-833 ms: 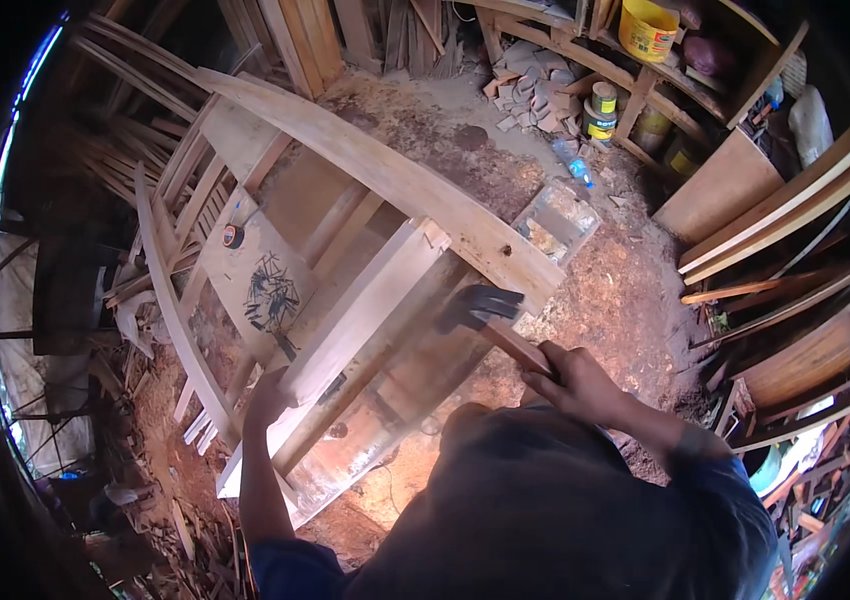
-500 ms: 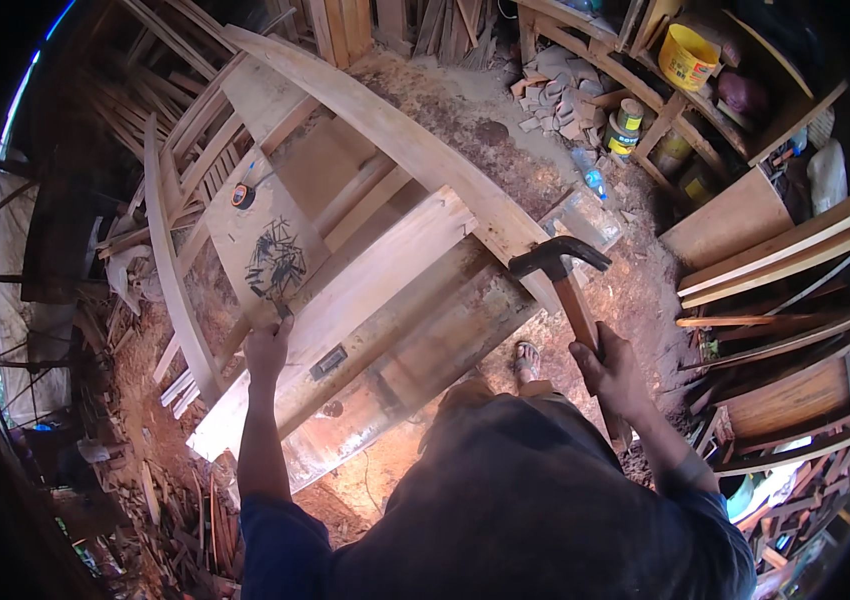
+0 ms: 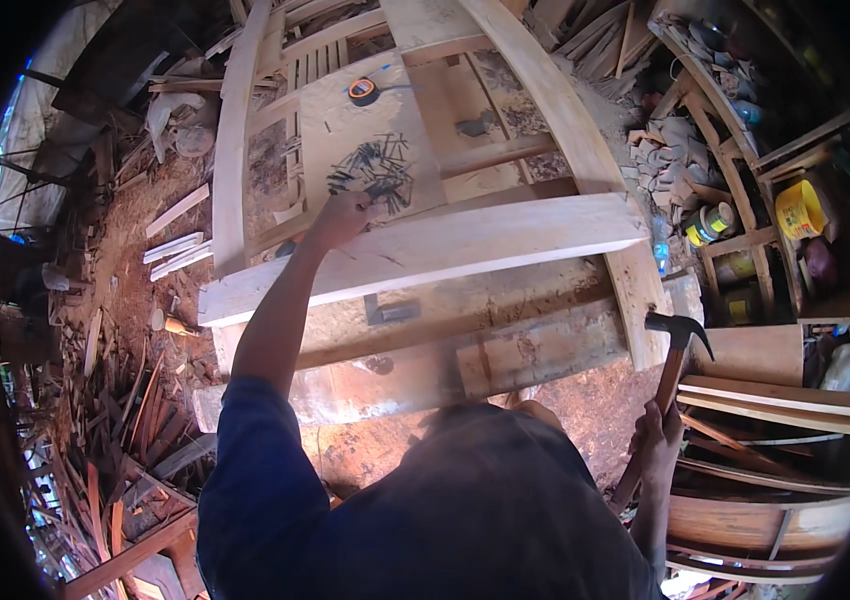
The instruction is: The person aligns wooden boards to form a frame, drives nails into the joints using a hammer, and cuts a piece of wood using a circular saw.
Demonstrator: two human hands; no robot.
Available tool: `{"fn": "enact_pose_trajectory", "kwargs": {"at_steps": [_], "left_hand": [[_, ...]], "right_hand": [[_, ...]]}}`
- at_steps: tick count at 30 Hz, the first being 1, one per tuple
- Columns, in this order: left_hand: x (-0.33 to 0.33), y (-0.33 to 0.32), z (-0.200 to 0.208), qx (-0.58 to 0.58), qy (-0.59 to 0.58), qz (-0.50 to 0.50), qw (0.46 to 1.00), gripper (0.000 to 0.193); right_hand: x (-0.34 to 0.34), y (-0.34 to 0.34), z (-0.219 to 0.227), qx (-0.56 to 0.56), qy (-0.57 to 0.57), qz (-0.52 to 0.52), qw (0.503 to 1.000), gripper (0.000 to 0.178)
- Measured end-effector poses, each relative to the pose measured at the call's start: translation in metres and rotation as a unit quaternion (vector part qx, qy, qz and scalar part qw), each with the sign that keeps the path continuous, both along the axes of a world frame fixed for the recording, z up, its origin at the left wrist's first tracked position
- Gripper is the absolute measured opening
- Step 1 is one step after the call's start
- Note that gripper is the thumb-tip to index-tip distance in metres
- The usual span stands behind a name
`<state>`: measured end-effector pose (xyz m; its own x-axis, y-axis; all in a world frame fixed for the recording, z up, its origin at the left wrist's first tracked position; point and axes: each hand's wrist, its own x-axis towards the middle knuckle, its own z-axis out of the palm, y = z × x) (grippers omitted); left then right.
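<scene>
My right hand [image 3: 657, 432] is wrapped round the wooden handle of a claw hammer [image 3: 678, 345], its dark head up, off to the right of the wooden frame [image 3: 585, 140]. On the left, my left hand [image 3: 347, 218] reaches over a pale plank [image 3: 465, 238] to the near edge of a heap of dark nails [image 3: 375, 170]. Its fingers look bent together among the nails; what they hold is too blurred to make out. The nails lie loose on a flat board [image 3: 345, 120] inside the frame. Beyond them sits a round orange-and-black tape measure [image 3: 363, 92].
A small metal square [image 3: 392, 312] lies on the bench just nearer than the plank. Scrap wood [image 3: 135, 450] is piled at the lower left. Shelving at the right holds a yellow bucket [image 3: 800, 208] and paint tins [image 3: 710, 224], with long boards [image 3: 785, 400] stacked nearer.
The view has turned, so the frame now points away from me. My left hand has moved farther over the plank to the nails. The hammer stays in my right hand, now farther right.
</scene>
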<state>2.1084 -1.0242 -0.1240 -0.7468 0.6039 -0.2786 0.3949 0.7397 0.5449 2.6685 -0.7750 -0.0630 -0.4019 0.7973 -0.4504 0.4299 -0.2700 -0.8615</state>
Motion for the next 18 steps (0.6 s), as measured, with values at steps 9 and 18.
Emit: {"fn": "enact_pose_trajectory", "kwargs": {"at_steps": [9,18], "left_hand": [[-0.140,0.000,-0.087,-0.092,0.090,0.194,0.972,0.051],[-0.182,0.074,-0.103,-0.159,0.045,0.243,0.956,0.048]], "right_hand": [[-0.021,-0.015,0.003,0.016,-0.042,-0.038,0.998,0.021],[-0.027,-0.028,0.011,0.036,-0.081,-0.092,0.992,0.022]]}}
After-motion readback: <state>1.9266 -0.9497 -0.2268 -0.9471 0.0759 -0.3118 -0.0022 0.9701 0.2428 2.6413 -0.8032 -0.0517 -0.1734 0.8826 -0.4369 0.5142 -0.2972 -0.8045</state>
